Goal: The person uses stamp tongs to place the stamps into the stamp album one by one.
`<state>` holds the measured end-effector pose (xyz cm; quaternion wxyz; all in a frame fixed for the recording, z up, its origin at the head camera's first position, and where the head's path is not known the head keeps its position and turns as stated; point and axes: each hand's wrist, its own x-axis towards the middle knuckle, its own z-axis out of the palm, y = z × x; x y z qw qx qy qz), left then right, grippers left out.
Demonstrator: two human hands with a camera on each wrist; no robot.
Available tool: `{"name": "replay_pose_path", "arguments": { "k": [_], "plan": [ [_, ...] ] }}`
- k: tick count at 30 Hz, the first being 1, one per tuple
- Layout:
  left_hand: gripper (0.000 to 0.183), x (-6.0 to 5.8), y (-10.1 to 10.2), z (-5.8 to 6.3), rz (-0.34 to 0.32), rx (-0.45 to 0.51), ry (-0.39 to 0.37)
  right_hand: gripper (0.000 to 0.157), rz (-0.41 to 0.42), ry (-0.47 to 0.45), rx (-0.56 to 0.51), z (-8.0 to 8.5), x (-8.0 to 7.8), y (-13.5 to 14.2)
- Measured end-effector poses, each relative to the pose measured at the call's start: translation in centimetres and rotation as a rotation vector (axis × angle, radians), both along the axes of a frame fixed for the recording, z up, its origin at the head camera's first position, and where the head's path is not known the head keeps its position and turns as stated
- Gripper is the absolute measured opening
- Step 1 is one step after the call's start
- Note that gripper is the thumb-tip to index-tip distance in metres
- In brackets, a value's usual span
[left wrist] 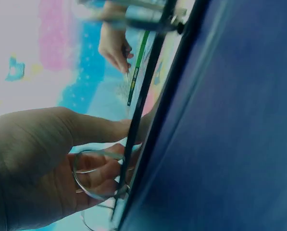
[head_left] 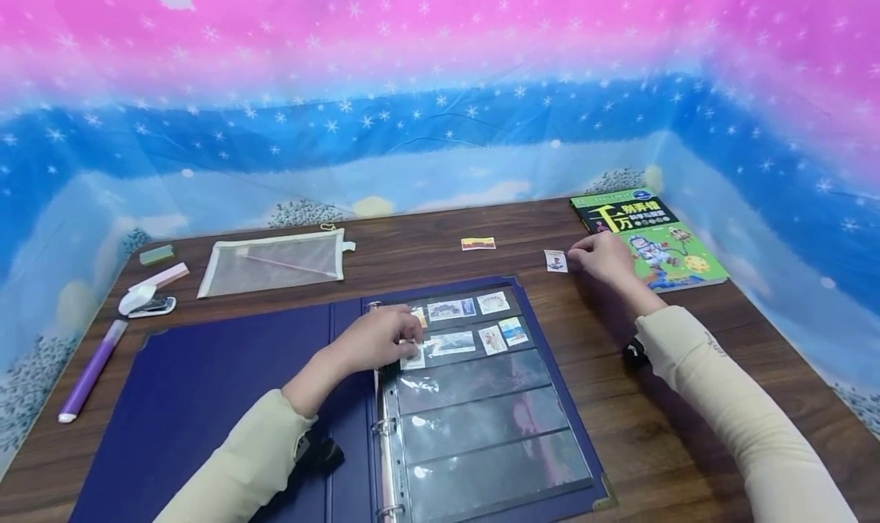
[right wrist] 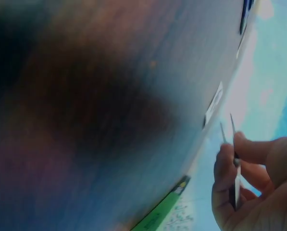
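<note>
My right hand (head_left: 603, 257) holds a pair of metal tweezers (right wrist: 236, 185), whose two tips stand apart in the right wrist view. Just left of the fingers, a small pale stamp (head_left: 555, 261) lies on the table; whether the tweezers touch it I cannot tell. My left hand (head_left: 381, 338) rests at the upper ring side of the black stamp page (head_left: 474, 382), fingers loosely bent and touching it. They partly cover stamps in the top two strips. Several stamps (head_left: 451, 343) fill these strips. The page sits in an opened blue ring binder (head_left: 227, 393).
A yellow-and-red stamp (head_left: 478, 243) lies beyond the binder. Right of it is a green-and-black book (head_left: 670, 248). At left are a mesh zip pouch (head_left: 275, 263), a white stapler (head_left: 146, 301), a purple marker (head_left: 92, 370), a pink block (head_left: 160, 276) and a green block (head_left: 156, 255).
</note>
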<state>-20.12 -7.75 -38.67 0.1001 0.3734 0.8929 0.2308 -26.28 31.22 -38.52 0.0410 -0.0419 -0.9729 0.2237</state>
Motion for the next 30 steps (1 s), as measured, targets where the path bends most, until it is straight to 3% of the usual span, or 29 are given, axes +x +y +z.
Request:
{"name": "replay_pose_path", "arguments": {
  "k": [6,10,15,21,25,30],
  "plan": [
    [0.02,3.1,-0.3,0.8,-0.024,-0.079,0.042,0.029,-0.031,-0.007,0.038,-0.4,-0.8,0.4],
    [0.031,4.9,-0.8,0.8,-0.026,-0.121,0.135,0.029,-0.02,-0.026,0.055,-0.4,-1.0,0.6],
    [0.025,6.3,-0.7,0.3,-0.006,-0.101,0.205,0.029,-0.018,-0.053,0.044,-0.5,-0.4,0.9],
    [0.024,6.5,-0.3,0.1,0.035,-0.074,0.156,0.029,-0.02,-0.067,0.035,-0.5,0.0,1.5],
    [0.037,6.6,-0.5,0.2,0.054,-0.096,0.188,0.029,-0.024,-0.101,0.009,-0.3,0.1,1.6],
    [0.034,6.6,-0.5,0.2,0.063,-0.082,0.199,0.03,-0.039,-0.138,-0.047,-0.3,-0.1,1.8]
  ]
}}
